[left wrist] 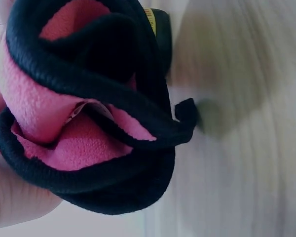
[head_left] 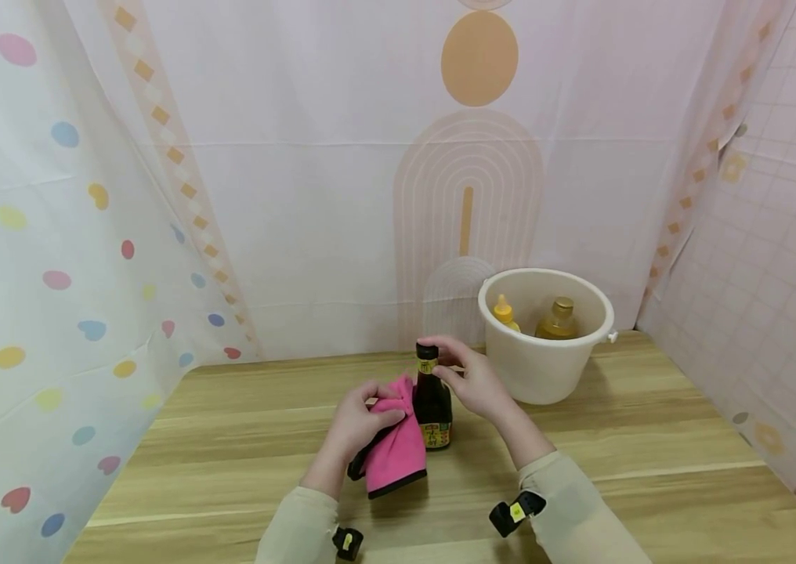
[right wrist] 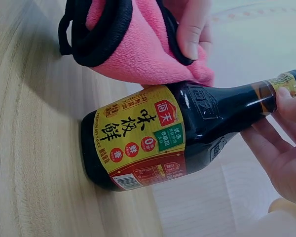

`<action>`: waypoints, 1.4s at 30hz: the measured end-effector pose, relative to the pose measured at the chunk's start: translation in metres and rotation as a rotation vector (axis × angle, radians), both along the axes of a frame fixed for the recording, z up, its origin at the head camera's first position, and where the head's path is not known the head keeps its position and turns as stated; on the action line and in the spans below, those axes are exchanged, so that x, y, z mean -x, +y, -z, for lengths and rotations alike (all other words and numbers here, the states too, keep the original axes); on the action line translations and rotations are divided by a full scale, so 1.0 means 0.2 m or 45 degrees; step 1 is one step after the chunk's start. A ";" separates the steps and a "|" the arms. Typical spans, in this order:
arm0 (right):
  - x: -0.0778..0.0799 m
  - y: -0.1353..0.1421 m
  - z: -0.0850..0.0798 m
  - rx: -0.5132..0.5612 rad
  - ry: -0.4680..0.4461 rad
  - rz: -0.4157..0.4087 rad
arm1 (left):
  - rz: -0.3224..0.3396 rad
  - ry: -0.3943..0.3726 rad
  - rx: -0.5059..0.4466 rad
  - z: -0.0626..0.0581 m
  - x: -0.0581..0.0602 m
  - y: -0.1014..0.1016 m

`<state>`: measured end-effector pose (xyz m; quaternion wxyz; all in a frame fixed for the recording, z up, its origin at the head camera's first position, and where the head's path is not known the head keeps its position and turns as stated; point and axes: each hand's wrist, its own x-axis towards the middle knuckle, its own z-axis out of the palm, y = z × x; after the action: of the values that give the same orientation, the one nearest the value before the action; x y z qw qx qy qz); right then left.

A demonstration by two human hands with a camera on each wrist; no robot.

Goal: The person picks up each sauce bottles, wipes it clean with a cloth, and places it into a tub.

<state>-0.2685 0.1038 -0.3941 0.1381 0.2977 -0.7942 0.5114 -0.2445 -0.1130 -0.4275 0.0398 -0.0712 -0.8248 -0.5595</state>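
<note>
A dark soy sauce bottle [head_left: 433, 403] with a yellow and red label [right wrist: 138, 136] stands upright on the table. At its neck, my right hand [head_left: 474, 380] grips it, thumb and fingers just below the black cap [head_left: 428, 350]. My left hand [head_left: 356, 423] pinches a bunched pink cloth [head_left: 398, 454] with black edging, held against the bottle's left side. In the left wrist view the cloth [left wrist: 93, 150] hangs in open folds and hides most of the bottle. A small black loop [left wrist: 186, 116] sticks out from its edge.
A white bucket [head_left: 535, 368] stands behind and right of the bottle. Inside it are a yellow-capped squeeze bottle [head_left: 504, 312] and a gold-capped bottle [head_left: 559, 319]. Patterned curtains [head_left: 299, 196] border the wooden table [head_left: 229, 439] at the back and both sides.
</note>
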 end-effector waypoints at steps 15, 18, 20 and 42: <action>0.00 0.00 0.00 0.013 -0.005 -0.016 | 0.028 0.013 0.201 0.11 0.01 -0.01; 0.00 -0.01 0.00 0.019 -0.010 -0.019 | 0.053 0.047 0.267 0.13 0.01 0.00; 0.00 -0.01 0.00 0.024 -0.017 -0.025 | 0.075 0.053 0.313 0.13 0.01 0.00; -0.07 -0.05 -0.01 0.093 0.012 0.072 | -0.113 0.197 0.222 -0.13 -0.07 -0.09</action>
<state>-0.2549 0.0941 -0.3928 0.1668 0.2723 -0.7825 0.5346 -0.2313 -0.1310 -0.4006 0.1217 -0.0806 -0.8671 -0.4762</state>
